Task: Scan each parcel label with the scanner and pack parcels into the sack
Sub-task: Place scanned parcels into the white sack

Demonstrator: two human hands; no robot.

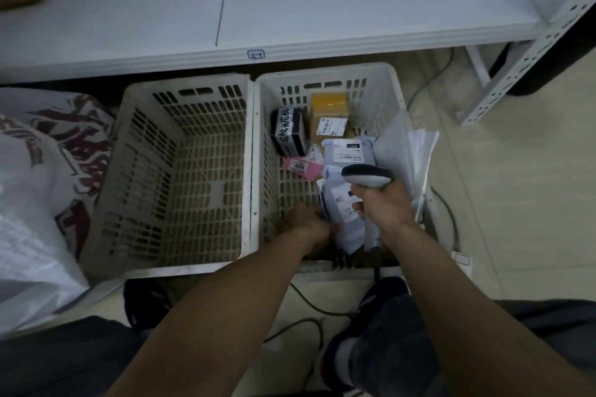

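My right hand (pixel 383 203) grips the grey scanner (pixel 367 176) by its handle, head pointing into the right crate (pixel 325 77). My left hand (pixel 306 219) reaches low into that crate and holds the edge of a white poly parcel (pixel 343 213) with a label, tilted up beneath the scanner. More parcels lie in the crate: a second white mailer (pixel 350 150), a brown box (pixel 329 121), a black-and-white box (pixel 288 130) and a pink tagged item (pixel 298 166). The white sack (pixel 35 190) with dark red print stands at the left.
An empty crate (pixel 180 171) sits between the sack and the right crate. A white shelf (pixel 290 10) runs across the top, its perforated post (pixel 529 51) at the right. Cables (pixel 309 306) trail on the floor by my shoe (pixel 380 342).
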